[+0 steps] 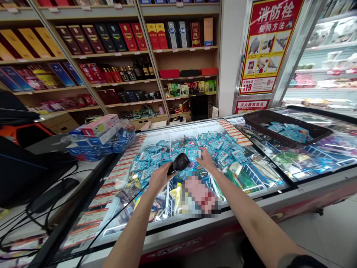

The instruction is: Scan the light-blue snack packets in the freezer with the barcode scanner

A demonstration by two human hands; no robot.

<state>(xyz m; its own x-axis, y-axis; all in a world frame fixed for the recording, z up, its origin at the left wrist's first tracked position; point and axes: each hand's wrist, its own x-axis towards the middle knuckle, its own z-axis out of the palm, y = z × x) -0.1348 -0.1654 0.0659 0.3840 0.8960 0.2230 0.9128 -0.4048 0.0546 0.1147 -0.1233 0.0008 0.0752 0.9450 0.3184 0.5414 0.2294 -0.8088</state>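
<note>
My left hand [160,178] is wrapped round the handle of a black barcode scanner [180,162], whose cable trails down to the left. The scanner's head points toward my right hand [205,160]. Between the fingers of that hand is a small blue packet [194,153], held by its right edge. Many similar blue packets [223,143] lie spread over the glass top of the chest freezer [161,229], on both sides of my hands. Part of the glass below my hands is blurred out by pixels.
A dark tray [315,139] with more blue packets stands on the freezer at right. Plastic-wrapped boxes [102,136] sit at left, near tangled cables [50,208]. Behind are shelves [184,52] of boxed goods and a red sign [269,48].
</note>
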